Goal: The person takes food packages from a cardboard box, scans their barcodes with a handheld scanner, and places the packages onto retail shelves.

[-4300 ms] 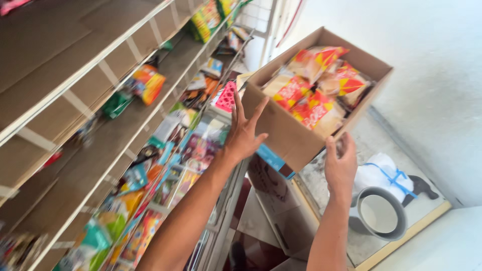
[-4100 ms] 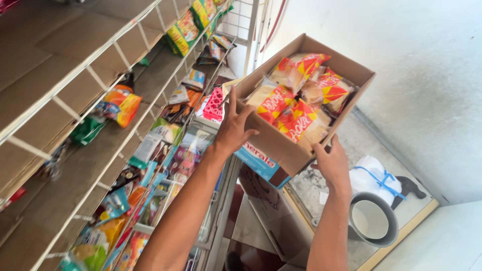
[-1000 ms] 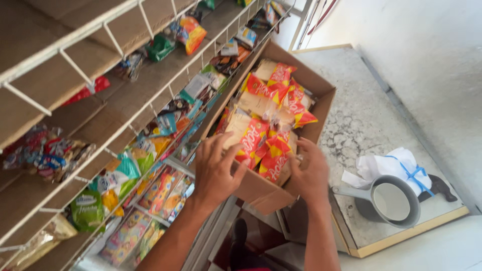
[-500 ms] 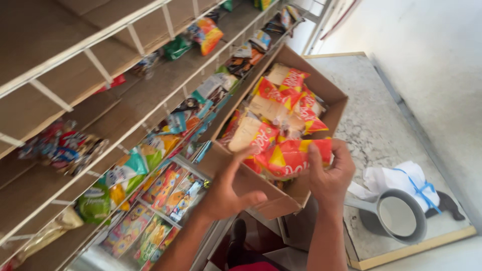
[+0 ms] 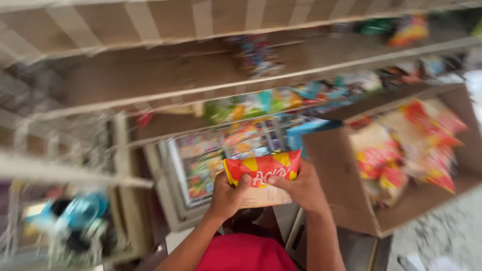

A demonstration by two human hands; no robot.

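Several wooden shelves (image 5: 211, 95), blurred, run above and left of the cardboard box (image 5: 346, 175), whose open top shows more snack packs. Just left of the box's near edge, both hands, left hand (image 5: 227, 196) and right hand (image 5: 302, 189), grip one red-and-yellow snack packet (image 5: 262, 174) in open air.

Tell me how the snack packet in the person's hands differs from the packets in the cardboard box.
The snack packet is held up by the left hand and right hand; the boxed packets lie loose in the cardboard box. The held one is single and fairly sharp; the boxed ones are many, piled together and blurred. Both share red and yellow wrapping with a pale lower part.
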